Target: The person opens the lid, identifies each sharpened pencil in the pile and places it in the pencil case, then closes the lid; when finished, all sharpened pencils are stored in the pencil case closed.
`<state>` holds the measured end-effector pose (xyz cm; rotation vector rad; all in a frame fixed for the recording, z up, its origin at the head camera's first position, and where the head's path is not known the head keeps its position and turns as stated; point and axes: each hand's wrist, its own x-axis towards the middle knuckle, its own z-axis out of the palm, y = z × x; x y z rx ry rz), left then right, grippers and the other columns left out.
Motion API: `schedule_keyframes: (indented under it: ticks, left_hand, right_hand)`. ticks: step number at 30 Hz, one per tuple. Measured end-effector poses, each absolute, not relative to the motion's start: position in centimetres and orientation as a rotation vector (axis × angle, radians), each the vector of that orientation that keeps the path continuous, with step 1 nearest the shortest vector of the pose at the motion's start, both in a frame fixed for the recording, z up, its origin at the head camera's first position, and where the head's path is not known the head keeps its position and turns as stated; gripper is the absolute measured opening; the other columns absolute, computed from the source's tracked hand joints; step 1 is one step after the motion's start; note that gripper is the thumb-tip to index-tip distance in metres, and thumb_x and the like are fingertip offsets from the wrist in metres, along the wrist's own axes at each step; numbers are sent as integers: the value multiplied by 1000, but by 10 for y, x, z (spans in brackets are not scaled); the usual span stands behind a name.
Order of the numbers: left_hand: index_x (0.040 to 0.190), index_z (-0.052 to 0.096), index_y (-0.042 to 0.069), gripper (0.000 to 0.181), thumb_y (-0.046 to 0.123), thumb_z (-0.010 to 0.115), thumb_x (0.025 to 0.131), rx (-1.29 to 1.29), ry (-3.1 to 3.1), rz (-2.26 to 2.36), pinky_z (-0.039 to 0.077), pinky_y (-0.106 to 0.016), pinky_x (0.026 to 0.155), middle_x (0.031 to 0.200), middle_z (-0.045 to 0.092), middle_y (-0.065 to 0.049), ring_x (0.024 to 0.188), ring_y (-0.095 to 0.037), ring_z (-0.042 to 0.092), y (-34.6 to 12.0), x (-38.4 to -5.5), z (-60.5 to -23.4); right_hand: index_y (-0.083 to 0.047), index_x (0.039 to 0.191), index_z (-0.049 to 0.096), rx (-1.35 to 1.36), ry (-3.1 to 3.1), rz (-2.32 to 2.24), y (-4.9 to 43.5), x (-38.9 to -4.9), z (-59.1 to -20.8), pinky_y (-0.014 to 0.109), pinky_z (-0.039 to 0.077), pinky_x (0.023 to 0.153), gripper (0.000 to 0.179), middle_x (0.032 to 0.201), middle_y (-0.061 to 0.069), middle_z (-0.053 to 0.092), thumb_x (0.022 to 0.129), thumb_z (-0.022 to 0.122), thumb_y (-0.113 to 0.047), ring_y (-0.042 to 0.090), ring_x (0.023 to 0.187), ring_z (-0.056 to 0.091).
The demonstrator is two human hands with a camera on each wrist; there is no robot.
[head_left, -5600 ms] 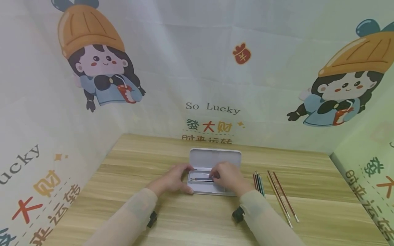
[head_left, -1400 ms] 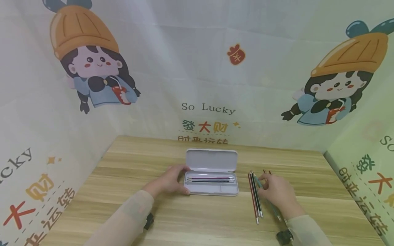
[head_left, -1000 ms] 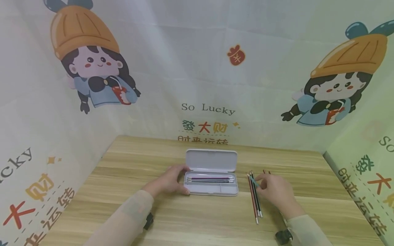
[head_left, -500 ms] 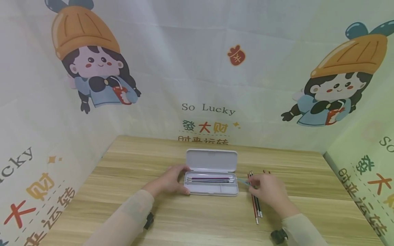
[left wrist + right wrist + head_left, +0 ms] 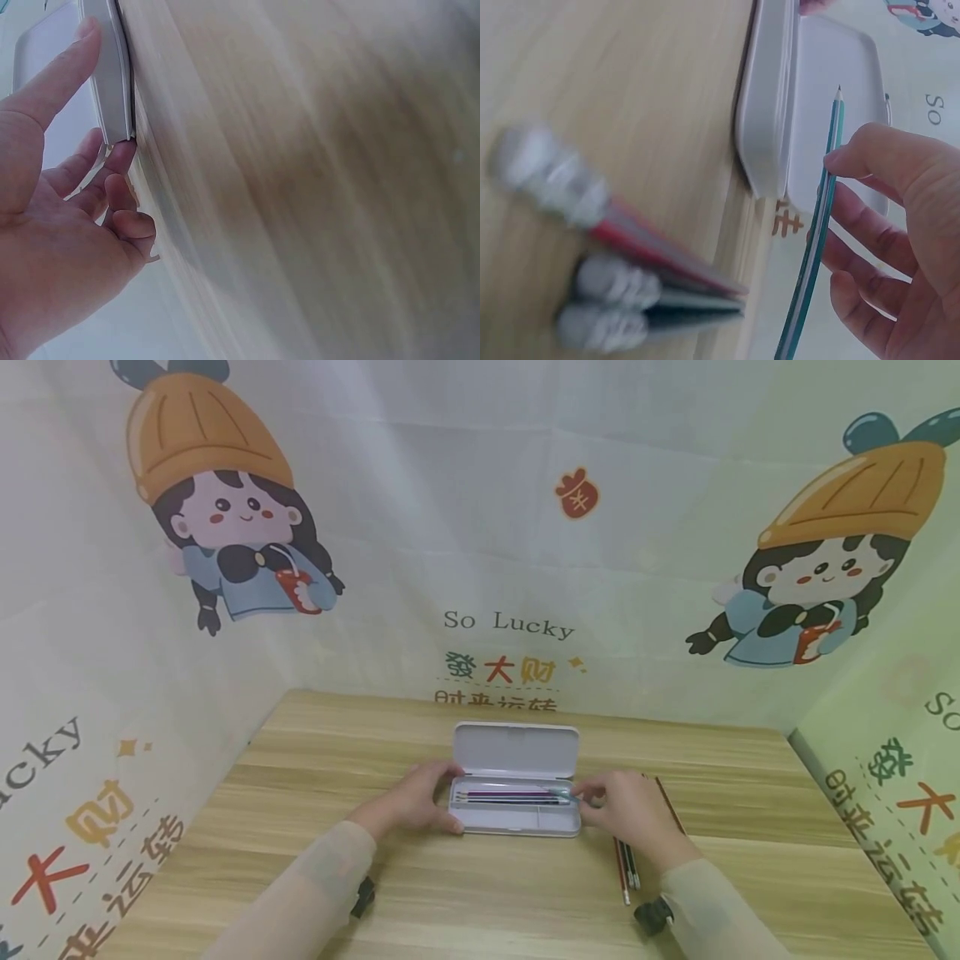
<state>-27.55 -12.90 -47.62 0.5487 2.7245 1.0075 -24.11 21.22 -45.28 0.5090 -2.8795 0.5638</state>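
A white pencil case [image 5: 491,821] lies open on the table, its lid [image 5: 516,750] raised at the back. Several pencils [image 5: 510,796], one of them purple, lie lengthwise in its rear compartment. My left hand [image 5: 417,797] holds the case's left end between thumb and fingers; the left wrist view shows the thumb [image 5: 64,71] along the case. At the case's right end, my right hand [image 5: 628,810] pinches a teal striped pencil [image 5: 821,214] between thumb and fingers. The sharpened tip points left, over the rear compartment. My right hand partly hides the case's right edge.
Red and black pencils [image 5: 625,875] lie right of the case, partly under my right forearm, white eraser ends toward me. A reddish-brown pencil [image 5: 667,803] lies farther right. Printed cloth [image 5: 637,610] hangs behind the wooden table [image 5: 360,727].
My right hand has left the case, taken a teal pencil from the loose ones and carried it left to the case's right end. More pencils now lie inside. My left hand stays on the case.
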Motion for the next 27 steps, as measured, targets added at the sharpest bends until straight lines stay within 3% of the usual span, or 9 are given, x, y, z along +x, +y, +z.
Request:
schedule_keyframes:
  ticks: [11, 21, 27]
  left_hand:
    - [138, 58, 8, 85, 24, 97, 65, 539, 2722, 1008, 36, -53, 122, 145, 58, -16, 138, -36, 49, -128, -275, -477]
    - [138, 58, 8, 84, 24, 97, 65, 539, 2716, 1018, 36, -53, 122, 144, 58, -16, 137, -36, 49, -127, -276, -478]
    - [139, 57, 5, 86, 23, 97, 65, 556, 2717, 1015, 35, -56, 122, 144, 58, -18, 137, -38, 49, -127, -275, -473]
  right_hand:
    - [-27, 91, 81, 652, -2862, 537, 186, -258, -455, 21, 48, 59, 13, 80, -13, 70, 82, 80, -17, 2, 72, 58]
    - [-25, 95, 81, 724, -2915, 477, 161, -272, -449, 27, 55, 70, 13, 87, -11, 73, 84, 80, -19, 5, 80, 63]
    - [-26, 96, 81, 783, -2894, 400, 142, -280, -452, 27, 56, 68, 13, 90, -10, 76, 84, 83, -21, 6, 82, 67]
